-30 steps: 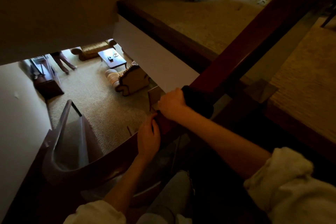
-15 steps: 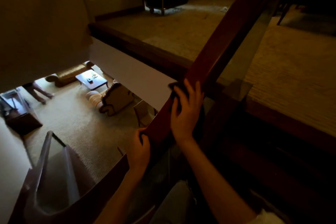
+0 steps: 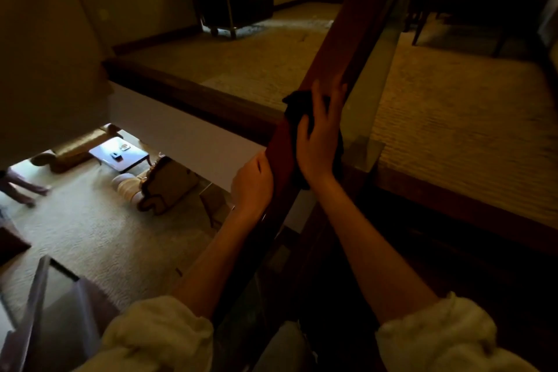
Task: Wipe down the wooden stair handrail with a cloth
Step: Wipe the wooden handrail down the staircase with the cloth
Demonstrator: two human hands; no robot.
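So your right hand (image 3: 321, 133) is laid flat with the fingers spread and nearly straight, not gripping anything. It's pressing the dark crumpled cloth (image 3: 297, 106) onto the top face of the reddish-brown wooden stair handrail (image 3: 341, 39), which I'd guess is so the whole palm pushes fabric into the wood. The cloth bunches out at the far-left side of your fingers and hangs over the rail's right edge too. Your left hand (image 3: 252, 184) sits just nearer on the rail's left side. It looks curled onto the edge, fingertips hidden, probably to steady you over the drop. The rail runs from near-left up to far-right, with the clear glass panel (image 3: 377, 69) under it, so sliding along that line makes sense.
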